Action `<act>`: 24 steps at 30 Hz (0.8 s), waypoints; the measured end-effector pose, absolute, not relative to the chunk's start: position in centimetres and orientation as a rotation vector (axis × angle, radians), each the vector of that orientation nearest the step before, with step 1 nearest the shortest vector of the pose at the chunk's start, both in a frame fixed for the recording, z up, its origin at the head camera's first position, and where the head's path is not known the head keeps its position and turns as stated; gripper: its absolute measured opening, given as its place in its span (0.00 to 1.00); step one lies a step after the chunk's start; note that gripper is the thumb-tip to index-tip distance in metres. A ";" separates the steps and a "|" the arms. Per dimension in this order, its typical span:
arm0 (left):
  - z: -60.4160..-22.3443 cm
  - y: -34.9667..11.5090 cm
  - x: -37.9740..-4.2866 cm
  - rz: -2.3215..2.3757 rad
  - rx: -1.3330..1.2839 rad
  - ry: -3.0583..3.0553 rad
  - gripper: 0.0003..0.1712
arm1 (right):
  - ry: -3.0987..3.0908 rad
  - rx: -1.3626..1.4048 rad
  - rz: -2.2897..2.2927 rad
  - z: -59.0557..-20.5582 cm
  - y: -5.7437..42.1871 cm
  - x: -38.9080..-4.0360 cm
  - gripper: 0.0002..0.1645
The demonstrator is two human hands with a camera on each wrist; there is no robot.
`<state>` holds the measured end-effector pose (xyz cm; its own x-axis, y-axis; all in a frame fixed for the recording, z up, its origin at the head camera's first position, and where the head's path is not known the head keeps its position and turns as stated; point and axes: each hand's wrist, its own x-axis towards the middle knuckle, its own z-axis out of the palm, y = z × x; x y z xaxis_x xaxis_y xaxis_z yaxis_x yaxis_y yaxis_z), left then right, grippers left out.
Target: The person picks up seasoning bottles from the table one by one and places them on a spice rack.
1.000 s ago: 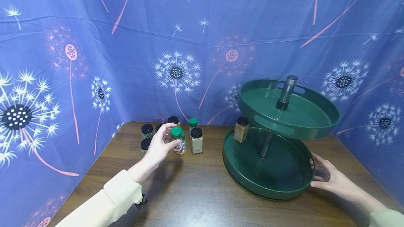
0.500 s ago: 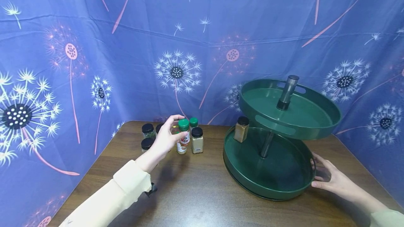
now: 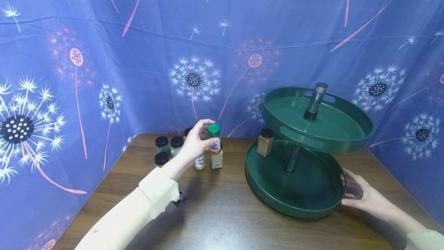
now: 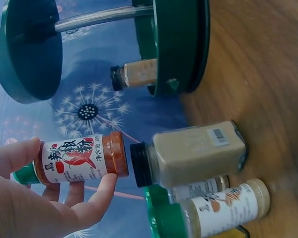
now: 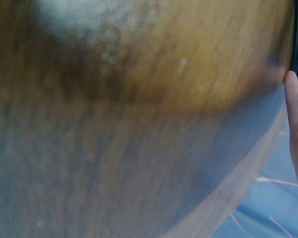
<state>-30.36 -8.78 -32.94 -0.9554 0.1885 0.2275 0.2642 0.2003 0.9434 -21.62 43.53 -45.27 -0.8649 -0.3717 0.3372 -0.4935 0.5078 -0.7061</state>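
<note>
My left hand (image 3: 194, 142) holds up a chili powder shaker (image 3: 215, 144) with a green cap, thumb on one side and fingers on the other. In the left wrist view the shaker (image 4: 79, 157) shows a white label with a red pepper on it. It overlaps a black-capped spice jar (image 3: 216, 160) standing on the table. At the right, my right hand (image 3: 364, 196) grips the side of the lower tier of a green two-tier turntable (image 3: 295, 207), at its handle opening. In the right wrist view a fingertip (image 5: 291, 82) meets the tray's edge.
One brown spice jar (image 3: 265, 142) stands at the left edge of the lower tier. Several black-capped jars (image 3: 162, 159) stand on the table (image 3: 222, 215) at the left, beside a white-labelled shaker (image 3: 199, 162). Above, the upper tier (image 3: 333, 126) overhangs the lower one.
My left hand has moved right and upward with the chili powder shaker, away from the group of jars and in front of the black-capped one. My right hand has stayed put.
</note>
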 end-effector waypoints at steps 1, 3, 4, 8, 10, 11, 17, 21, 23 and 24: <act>-32.8 -8.6 -30.4 -1.903 -0.449 -2.385 0.29 | -2.605 0.750 1.281 -45.3 43.5 -21.6 0.56; -32.6 -8.3 -30.5 -1.920 -0.459 -2.379 0.29 | -2.601 0.755 1.275 -45.3 43.5 -21.7 0.56; -32.6 -8.1 -30.5 -1.925 -0.464 -2.378 0.29 | -2.596 0.760 1.273 -45.3 43.5 -21.6 0.57; -32.3 -7.4 -30.8 -1.929 -0.493 -2.368 0.30 | -2.584 0.770 1.266 -45.2 43.5 -21.6 0.58; -32.2 -7.0 -30.8 -1.929 -0.502 -2.368 0.29 | -2.590 0.762 1.264 -45.2 43.4 -21.5 0.58; -32.2 -6.8 -30.9 -1.925 -0.509 -2.368 0.29 | -2.594 0.756 1.264 -45.2 43.4 -21.5 0.58; -32.4 -5.8 -31.2 -1.963 -0.517 -2.372 0.28 | -2.597 0.738 1.267 -45.2 43.5 -21.6 0.57; -32.6 -5.2 -31.2 -2.009 -0.530 -2.374 0.29 | -2.592 0.743 1.269 -45.2 43.5 -21.6 0.56; -32.7 -4.8 -31.2 -2.020 -0.546 -2.372 0.29 | -2.589 0.743 1.276 -45.2 43.5 -21.6 0.56; -32.8 -4.6 -31.2 -2.024 -0.550 -2.371 0.28 | -2.589 0.745 1.277 -45.1 43.4 -21.6 0.56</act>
